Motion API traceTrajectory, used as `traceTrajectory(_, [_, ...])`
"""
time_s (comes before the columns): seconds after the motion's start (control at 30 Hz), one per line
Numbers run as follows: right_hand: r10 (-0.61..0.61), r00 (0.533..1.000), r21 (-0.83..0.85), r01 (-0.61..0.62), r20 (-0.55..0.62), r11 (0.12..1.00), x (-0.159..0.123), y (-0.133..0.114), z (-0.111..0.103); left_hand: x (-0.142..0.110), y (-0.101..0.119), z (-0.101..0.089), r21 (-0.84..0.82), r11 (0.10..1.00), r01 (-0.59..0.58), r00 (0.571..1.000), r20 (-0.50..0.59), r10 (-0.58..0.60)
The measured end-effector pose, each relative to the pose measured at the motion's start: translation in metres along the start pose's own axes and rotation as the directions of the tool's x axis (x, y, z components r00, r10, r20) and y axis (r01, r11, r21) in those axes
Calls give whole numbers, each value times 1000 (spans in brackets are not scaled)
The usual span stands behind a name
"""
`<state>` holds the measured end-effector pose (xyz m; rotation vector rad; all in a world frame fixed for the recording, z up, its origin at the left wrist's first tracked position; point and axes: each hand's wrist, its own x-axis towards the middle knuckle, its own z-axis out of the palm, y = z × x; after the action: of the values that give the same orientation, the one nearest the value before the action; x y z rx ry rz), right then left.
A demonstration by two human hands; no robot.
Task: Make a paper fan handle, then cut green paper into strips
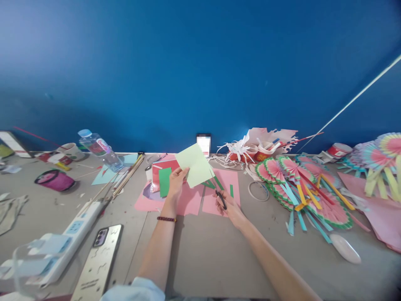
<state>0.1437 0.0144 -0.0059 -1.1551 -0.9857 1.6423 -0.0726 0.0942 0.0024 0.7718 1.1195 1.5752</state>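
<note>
A sheet of pale green paper [196,166] is pinched at its lower left edge by my left hand [177,180], raised above the table. My right hand [226,203] grips a pair of dark-handled scissors [222,200], whose blades point up toward the paper's right edge. Whether the blades touch the paper I cannot tell. Beneath both hands lie pink paper sheets [191,204]. A dark green paper piece [165,182] rests on them left of my left hand, and green strips [231,190] lie near the scissors.
Watermelon-patterned paper fans [332,209] and a white computer mouse [345,248] lie at right. A roll of tape [258,191] sits nearer. Left are a plastic bottle [102,150], a power strip [73,234] and a phone [98,263]. A blue wall [200,75] rises behind.
</note>
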Motion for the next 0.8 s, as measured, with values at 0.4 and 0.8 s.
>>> traceTrajectory(0.4, [-10, 1000, 21, 11, -12, 1000, 6, 9, -4, -6, 6, 7, 55, 997, 49, 998, 27, -50])
traceTrajectory(0.8, [-20, 1000, 23, 20, -7, 1000, 6, 10, -5, -5, 6, 6, 49, 998, 49, 998, 24, -50])
